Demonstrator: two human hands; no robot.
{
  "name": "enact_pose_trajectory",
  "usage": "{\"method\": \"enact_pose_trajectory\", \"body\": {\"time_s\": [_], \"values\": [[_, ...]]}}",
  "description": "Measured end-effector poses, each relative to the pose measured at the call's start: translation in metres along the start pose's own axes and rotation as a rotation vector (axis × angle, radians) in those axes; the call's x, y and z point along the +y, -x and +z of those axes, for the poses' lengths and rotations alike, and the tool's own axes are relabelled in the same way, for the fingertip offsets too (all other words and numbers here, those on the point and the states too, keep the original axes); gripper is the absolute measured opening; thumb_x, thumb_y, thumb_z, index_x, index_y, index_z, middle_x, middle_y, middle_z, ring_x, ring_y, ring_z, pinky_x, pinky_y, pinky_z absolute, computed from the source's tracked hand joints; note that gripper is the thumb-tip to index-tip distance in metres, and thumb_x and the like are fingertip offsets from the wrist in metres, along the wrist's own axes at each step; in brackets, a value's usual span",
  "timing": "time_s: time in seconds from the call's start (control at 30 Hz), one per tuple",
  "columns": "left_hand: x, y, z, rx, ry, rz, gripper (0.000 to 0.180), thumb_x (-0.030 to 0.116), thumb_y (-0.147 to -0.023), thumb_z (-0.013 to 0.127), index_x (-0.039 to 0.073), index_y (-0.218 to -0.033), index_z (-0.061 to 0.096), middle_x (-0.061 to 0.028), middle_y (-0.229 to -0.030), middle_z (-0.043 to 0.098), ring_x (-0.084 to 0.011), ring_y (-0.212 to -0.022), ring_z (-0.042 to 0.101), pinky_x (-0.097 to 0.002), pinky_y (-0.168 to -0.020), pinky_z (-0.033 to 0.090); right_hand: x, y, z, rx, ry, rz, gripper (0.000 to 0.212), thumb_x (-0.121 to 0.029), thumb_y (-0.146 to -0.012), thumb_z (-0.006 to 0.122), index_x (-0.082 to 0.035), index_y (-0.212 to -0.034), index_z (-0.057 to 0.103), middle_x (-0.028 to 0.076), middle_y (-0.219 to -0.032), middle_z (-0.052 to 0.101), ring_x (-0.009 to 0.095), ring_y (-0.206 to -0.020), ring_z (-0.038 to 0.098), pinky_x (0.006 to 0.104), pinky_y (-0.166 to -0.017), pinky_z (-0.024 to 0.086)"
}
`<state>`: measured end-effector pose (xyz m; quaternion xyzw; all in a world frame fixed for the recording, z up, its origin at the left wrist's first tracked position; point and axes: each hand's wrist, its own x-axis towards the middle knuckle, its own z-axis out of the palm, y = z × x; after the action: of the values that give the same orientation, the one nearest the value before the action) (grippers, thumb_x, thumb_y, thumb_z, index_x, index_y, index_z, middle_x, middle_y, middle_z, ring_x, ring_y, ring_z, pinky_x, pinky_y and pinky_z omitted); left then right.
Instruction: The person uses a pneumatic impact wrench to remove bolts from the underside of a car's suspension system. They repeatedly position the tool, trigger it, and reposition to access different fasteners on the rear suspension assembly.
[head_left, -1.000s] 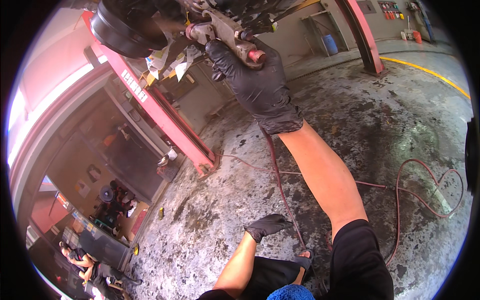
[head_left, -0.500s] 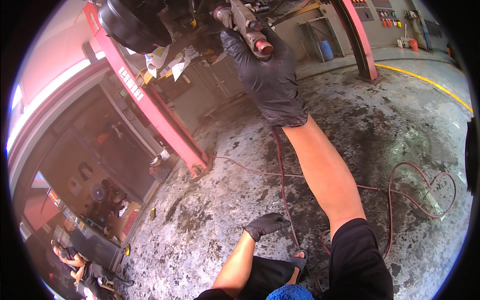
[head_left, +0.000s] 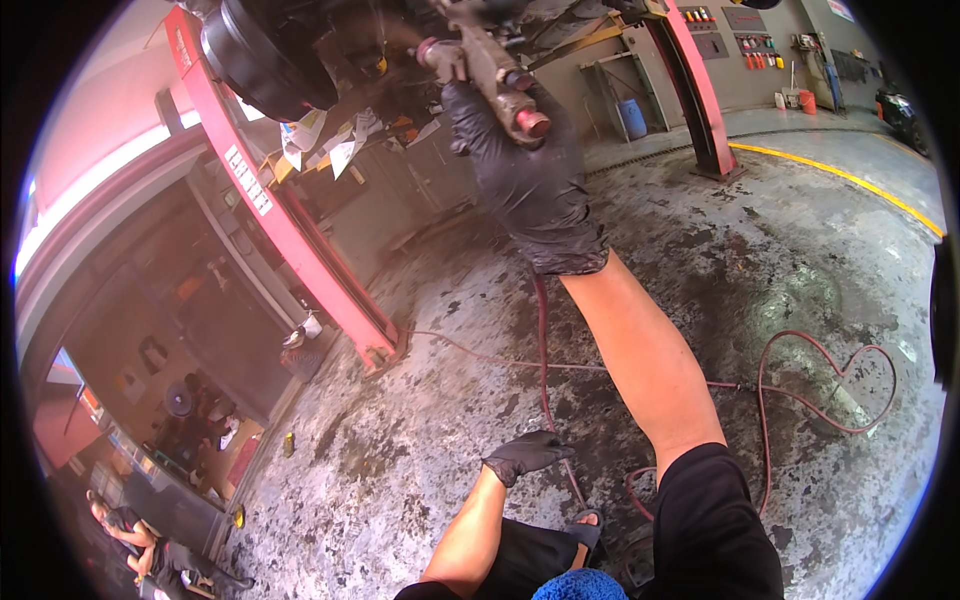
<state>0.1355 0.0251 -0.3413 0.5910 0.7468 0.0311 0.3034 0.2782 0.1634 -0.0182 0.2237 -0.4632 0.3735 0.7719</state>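
Observation:
My right hand [head_left: 530,190], in a black glove, is raised high at the top centre, closed round a grimy grey metal air tool [head_left: 495,75] with a red end. A dark red hose [head_left: 543,350] hangs down from behind that wrist to the floor; where it joins the tool is hidden. My left hand [head_left: 525,456], also black-gloved, is low in the middle with its fingers stretched out. It overlaps the hose in the picture; whether it touches it I cannot tell. Above the tool is the dark underside of a raised vehicle [head_left: 370,50], with a black wheel [head_left: 262,65] at its left.
Red lift posts stand left [head_left: 290,220] and right [head_left: 700,100]. More hose [head_left: 830,420] loops over the stained floor [head_left: 440,400] at the right. A person [head_left: 150,540] sits at the lower left. A blue barrel [head_left: 631,119] and wall-hung tools [head_left: 760,55] are at the back.
The view has shifted slightly, with the floor, posts and hose now a little further left. My right hand and the air tool sit slightly lower in the picture. Both hands keep much the same pose.

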Motion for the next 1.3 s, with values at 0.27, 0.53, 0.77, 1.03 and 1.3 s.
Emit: {"method": "enact_pose_trajectory", "body": {"time_s": [0.27,0.53,0.77,1.03,1.3], "values": [[-0.001,-0.001,-0.001,0.04,0.009,0.035,0.057,0.057,-0.095,0.059,0.006,-0.119,0.07,-0.0214,-0.113,0.07,-0.0347,-0.108,0.065,-0.0416,-0.092,0.049,-0.003,-0.009,-0.019,0.077,0.066,-0.075,0.034,-0.017,-0.094,0.074,-0.004,-0.125,0.068,0.011,-0.104,0.076,0.015,-0.087,0.073,0.0284,-0.075,0.056],[0.003,-0.002,-0.002,0.036,-0.023,-0.026,0.063,0.059,-0.096,0.057,0.002,-0.122,0.068,-0.0211,-0.118,0.069,-0.0338,-0.112,0.064,-0.0412,-0.097,0.048,-0.014,0.005,-0.01,-0.003,0.151,0.005,0.031,-0.018,-0.097,0.072,-0.002,-0.123,0.068,0.002,-0.103,0.073,0.007,-0.081,0.065,0.0244,-0.07,0.054],[-0.001,-0.015,0.004,0.036,0.021,0.056,0.062,0.056,-0.095,0.06,0.001,-0.12,0.068,-0.0194,-0.114,0.071,-0.0315,-0.107,0.066,-0.0398,-0.094,0.049,-0.006,-0.015,-0.01,-0.024,0.124,-0.076,0.029,-0.016,-0.093,0.072,-0.003,-0.118,0.069,0.012,-0.097,0.076,0.027,-0.091,0.075,0.0336,-0.076,0.057],[0.005,-0.019,0.001,0.018,-0.008,0.031,0.061,0.056,-0.095,0.061,0.003,-0.123,0.068,-0.0199,-0.116,0.071,-0.0326,-0.111,0.065,-0.0402,-0.095,0.05,0.006,-0.026,-0.026,0.057,0.062,0.003,0.03,-0.017,-0.098,0.069,-0.004,-0.126,0.068,-0.001,-0.102,0.073,0.005,-0.074,0.063,0.0236,-0.061,0.052],[0.022,-0.005,-0.006,0.062,-0.036,0.027,0.064,0.059,-0.092,0.06,0.0,-0.115,0.069,-0.0241,-0.111,0.069,-0.0366,-0.107,0.066,-0.0427,-0.093,0.049,0.006,-0.025,-0.018,-0.006,0.243,-0.058,0.025,-0.015,-0.093,0.072,-0.004,-0.115,0.071,0.01,-0.097,0.076,0.023,-0.088,0.074,0.0313,-0.075,0.056]]}}
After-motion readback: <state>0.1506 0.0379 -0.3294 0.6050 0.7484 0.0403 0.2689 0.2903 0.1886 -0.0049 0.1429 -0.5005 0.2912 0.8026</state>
